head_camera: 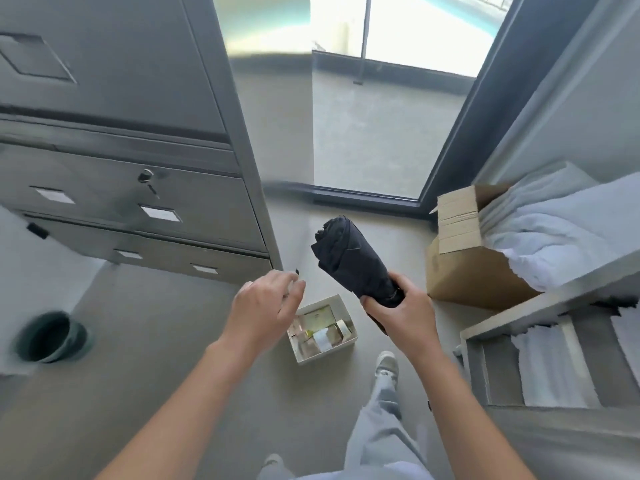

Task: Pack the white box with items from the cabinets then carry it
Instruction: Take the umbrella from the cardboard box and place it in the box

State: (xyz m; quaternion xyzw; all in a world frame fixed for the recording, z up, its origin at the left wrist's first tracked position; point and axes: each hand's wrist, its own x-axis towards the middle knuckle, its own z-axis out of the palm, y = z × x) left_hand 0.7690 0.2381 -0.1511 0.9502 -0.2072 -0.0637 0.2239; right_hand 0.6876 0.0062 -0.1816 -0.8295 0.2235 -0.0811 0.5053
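1. The right hand (398, 317) has its fingers (372, 304) clenched round the handle end of a folded black umbrella (349, 258). The palm hides the handle itself.
2. The umbrella points up and to the left, away from the person, and touches nothing else.
3. The left hand (263, 306) hovers just left of the umbrella with its fingers released and loosely bent. Nothing it holds can be made out. A small dark speck beside the fingertips is too blurred to identify.
4. The white box (329, 351) stands on the floor (173, 341) below and between the two hands. The left hand covers its left corner. It holds several small packets and a roll. Their labels cannot be read.
5. One shoe (386, 363) stands just right of the white box. The other foot is cut off at the lower edge.
6. A cardboard box (464, 275) sits near the right, flaps open, its contents hidden.
7. A shelf (519, 306) on the right carries white cloth (554, 237).
8. A grey cabinet (138, 202) stands on the left with a key (147, 178) in its lock. A round dark bin (52, 337) is blurred at the far left.
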